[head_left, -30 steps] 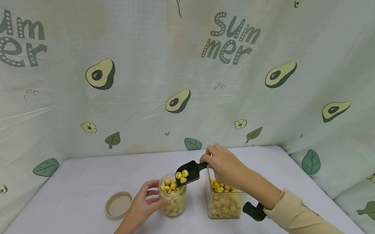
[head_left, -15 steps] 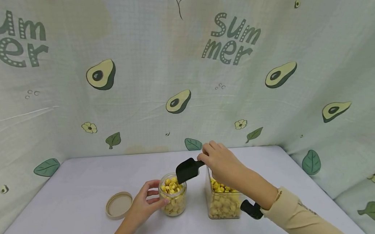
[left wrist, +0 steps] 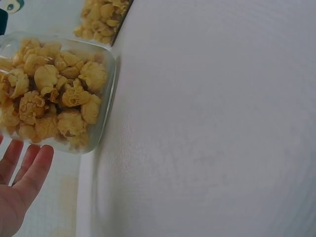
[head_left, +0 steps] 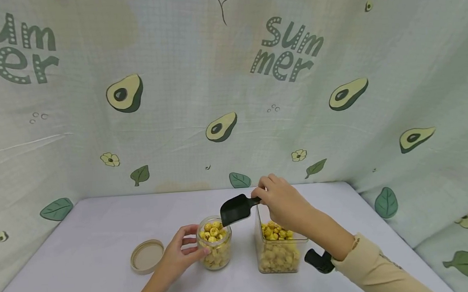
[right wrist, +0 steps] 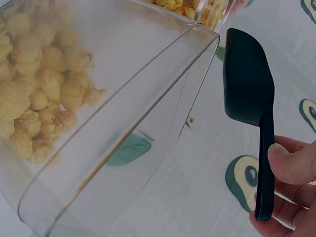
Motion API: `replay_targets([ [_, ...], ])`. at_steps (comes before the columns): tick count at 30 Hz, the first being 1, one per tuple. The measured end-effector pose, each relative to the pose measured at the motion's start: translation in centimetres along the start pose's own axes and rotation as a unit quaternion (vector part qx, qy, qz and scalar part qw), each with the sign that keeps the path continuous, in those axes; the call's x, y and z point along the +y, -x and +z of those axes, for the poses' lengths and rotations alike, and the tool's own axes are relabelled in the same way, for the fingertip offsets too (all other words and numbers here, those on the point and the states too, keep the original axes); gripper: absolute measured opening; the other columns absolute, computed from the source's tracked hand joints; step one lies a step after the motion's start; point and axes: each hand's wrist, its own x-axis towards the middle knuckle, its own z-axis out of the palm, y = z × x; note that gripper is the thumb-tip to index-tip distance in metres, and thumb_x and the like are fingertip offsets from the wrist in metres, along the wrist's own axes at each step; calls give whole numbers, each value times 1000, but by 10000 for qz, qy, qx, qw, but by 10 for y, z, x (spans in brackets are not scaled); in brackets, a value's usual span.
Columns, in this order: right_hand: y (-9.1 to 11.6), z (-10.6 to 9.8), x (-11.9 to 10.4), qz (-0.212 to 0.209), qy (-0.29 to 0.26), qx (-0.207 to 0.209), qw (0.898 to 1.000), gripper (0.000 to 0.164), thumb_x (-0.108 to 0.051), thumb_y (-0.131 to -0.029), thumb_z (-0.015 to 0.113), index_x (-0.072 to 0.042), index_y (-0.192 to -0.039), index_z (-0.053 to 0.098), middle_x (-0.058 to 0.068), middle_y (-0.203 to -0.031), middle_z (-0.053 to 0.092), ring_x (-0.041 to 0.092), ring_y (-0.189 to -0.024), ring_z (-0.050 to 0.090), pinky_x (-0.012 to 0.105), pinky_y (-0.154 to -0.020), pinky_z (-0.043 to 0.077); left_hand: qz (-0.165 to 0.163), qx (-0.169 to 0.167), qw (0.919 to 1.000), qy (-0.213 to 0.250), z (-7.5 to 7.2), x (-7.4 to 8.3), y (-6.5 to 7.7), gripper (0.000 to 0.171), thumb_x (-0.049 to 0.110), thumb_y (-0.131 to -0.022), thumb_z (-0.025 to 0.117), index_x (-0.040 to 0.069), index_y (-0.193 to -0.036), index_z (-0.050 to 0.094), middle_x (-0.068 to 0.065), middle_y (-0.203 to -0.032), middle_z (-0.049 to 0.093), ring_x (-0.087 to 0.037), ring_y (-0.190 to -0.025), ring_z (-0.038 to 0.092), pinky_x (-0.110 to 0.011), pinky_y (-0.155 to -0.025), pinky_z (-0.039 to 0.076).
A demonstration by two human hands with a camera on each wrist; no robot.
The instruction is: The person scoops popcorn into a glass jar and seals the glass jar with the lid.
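Note:
My left hand (head_left: 183, 250) grips the side of a round clear jar (head_left: 216, 256) standing on the table, thumb in front and fingers around the left. Yellow popcorn (left wrist: 47, 94) fills much of the jar. My right hand (head_left: 280, 201) pinches the handle of a black scoop (head_left: 235, 210), also seen in the right wrist view (right wrist: 247, 79). The scoop hangs tilted at the jar's right rim, and no popcorn shows on its blade. Below the right hand stands a square clear container (head_left: 277, 258), part-filled with popcorn.
A round beige lid (head_left: 147, 257) lies on the white table (head_left: 101, 232) to the left of the left hand. Behind the table hangs a cloth (head_left: 172, 78) printed with avocados and leaves. A black strap mount (head_left: 319, 261) sits on the right wrist.
The popcorn pieces that lay on the scoop a second ago are off it. The scoop has tipped over and risen slightly. My left hand and the jar stay in place.

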Motion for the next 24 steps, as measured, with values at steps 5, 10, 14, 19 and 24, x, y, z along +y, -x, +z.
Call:
replay_targets([
  [5, 4, -4, 5, 223, -214, 171, 9994, 20, 0, -81, 68, -12, -97, 66, 2, -89, 54, 18, -80, 48, 28, -68, 46, 2, 6, 10000, -43, -1, 1, 0, 60, 20, -75, 78, 10, -126, 48, -8, -125, 51, -18, -106, 54, -30, -87, 54],
  [10, 9, -8, 10, 423, -483, 248, 9976, 21, 0, -81, 68, -13, -97, 66, 0, -90, 54, 16, -80, 47, 28, -68, 45, 5, 36, 10000, -77, -1, 3, 1, 61, 20, -74, 78, 9, -126, 48, -8, -125, 52, -18, -105, 54, -30, -86, 54],
  [14, 15, -8, 13, 483, -699, 373, 9957, 22, 2, -79, 69, -12, -96, 67, 0, -89, 54, 16, -80, 47, 28, -67, 46, -14, 58, 9999, -126, -1, 3, 2, 61, 20, -74, 78, 9, -126, 48, -9, -123, 53, -18, -105, 54, -31, -87, 54],
  [19, 20, -8, 17, 534, -765, 430, 9947, 22, 3, -79, 69, -11, -96, 66, 0, -88, 53, 15, -80, 46, 27, -66, 45, -33, 51, 9999, -135, 0, 4, 3, 61, 20, -74, 78, 9, -126, 48, -9, -123, 53, -19, -105, 55, -32, -87, 54],
  [24, 24, -10, 22, 517, -787, 544, 9941, 22, 4, -79, 68, -10, -96, 67, 0, -88, 54, 16, -81, 48, 28, -66, 46, -21, 42, 9999, -103, 2, 3, 3, 60, 20, -74, 78, 9, -126, 49, -8, -123, 53, -18, -104, 55, -31, -85, 54],
])
